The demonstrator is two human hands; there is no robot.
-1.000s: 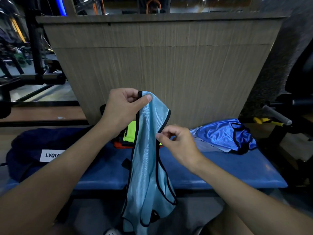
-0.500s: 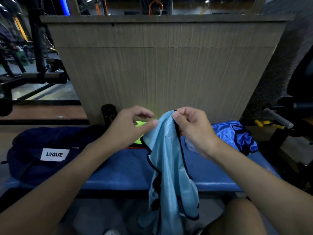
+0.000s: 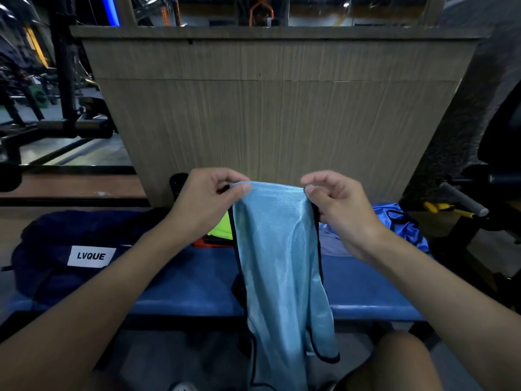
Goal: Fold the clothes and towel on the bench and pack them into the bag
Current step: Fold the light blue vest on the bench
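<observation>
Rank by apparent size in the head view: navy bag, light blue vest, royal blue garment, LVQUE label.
light blue vest (nearer the camera; lead over navy bag unsure)
navy bag
royal blue garment
LVQUE label

A wooden panel [image 3: 282, 122] stands ahead of me, a black bottle [image 3: 178, 182] at its lower left corner. Further left a steel bar [image 3: 73, 128] lies on a rack [image 3: 64, 66]. To my right a grey grip [image 3: 462, 199] juts out, yellow handles [image 3: 444, 208] just under it.

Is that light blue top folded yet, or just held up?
Not folded. The light blue top hangs loose from its upper edge, pinched between the left hand and right hand, above the bench.
</observation>
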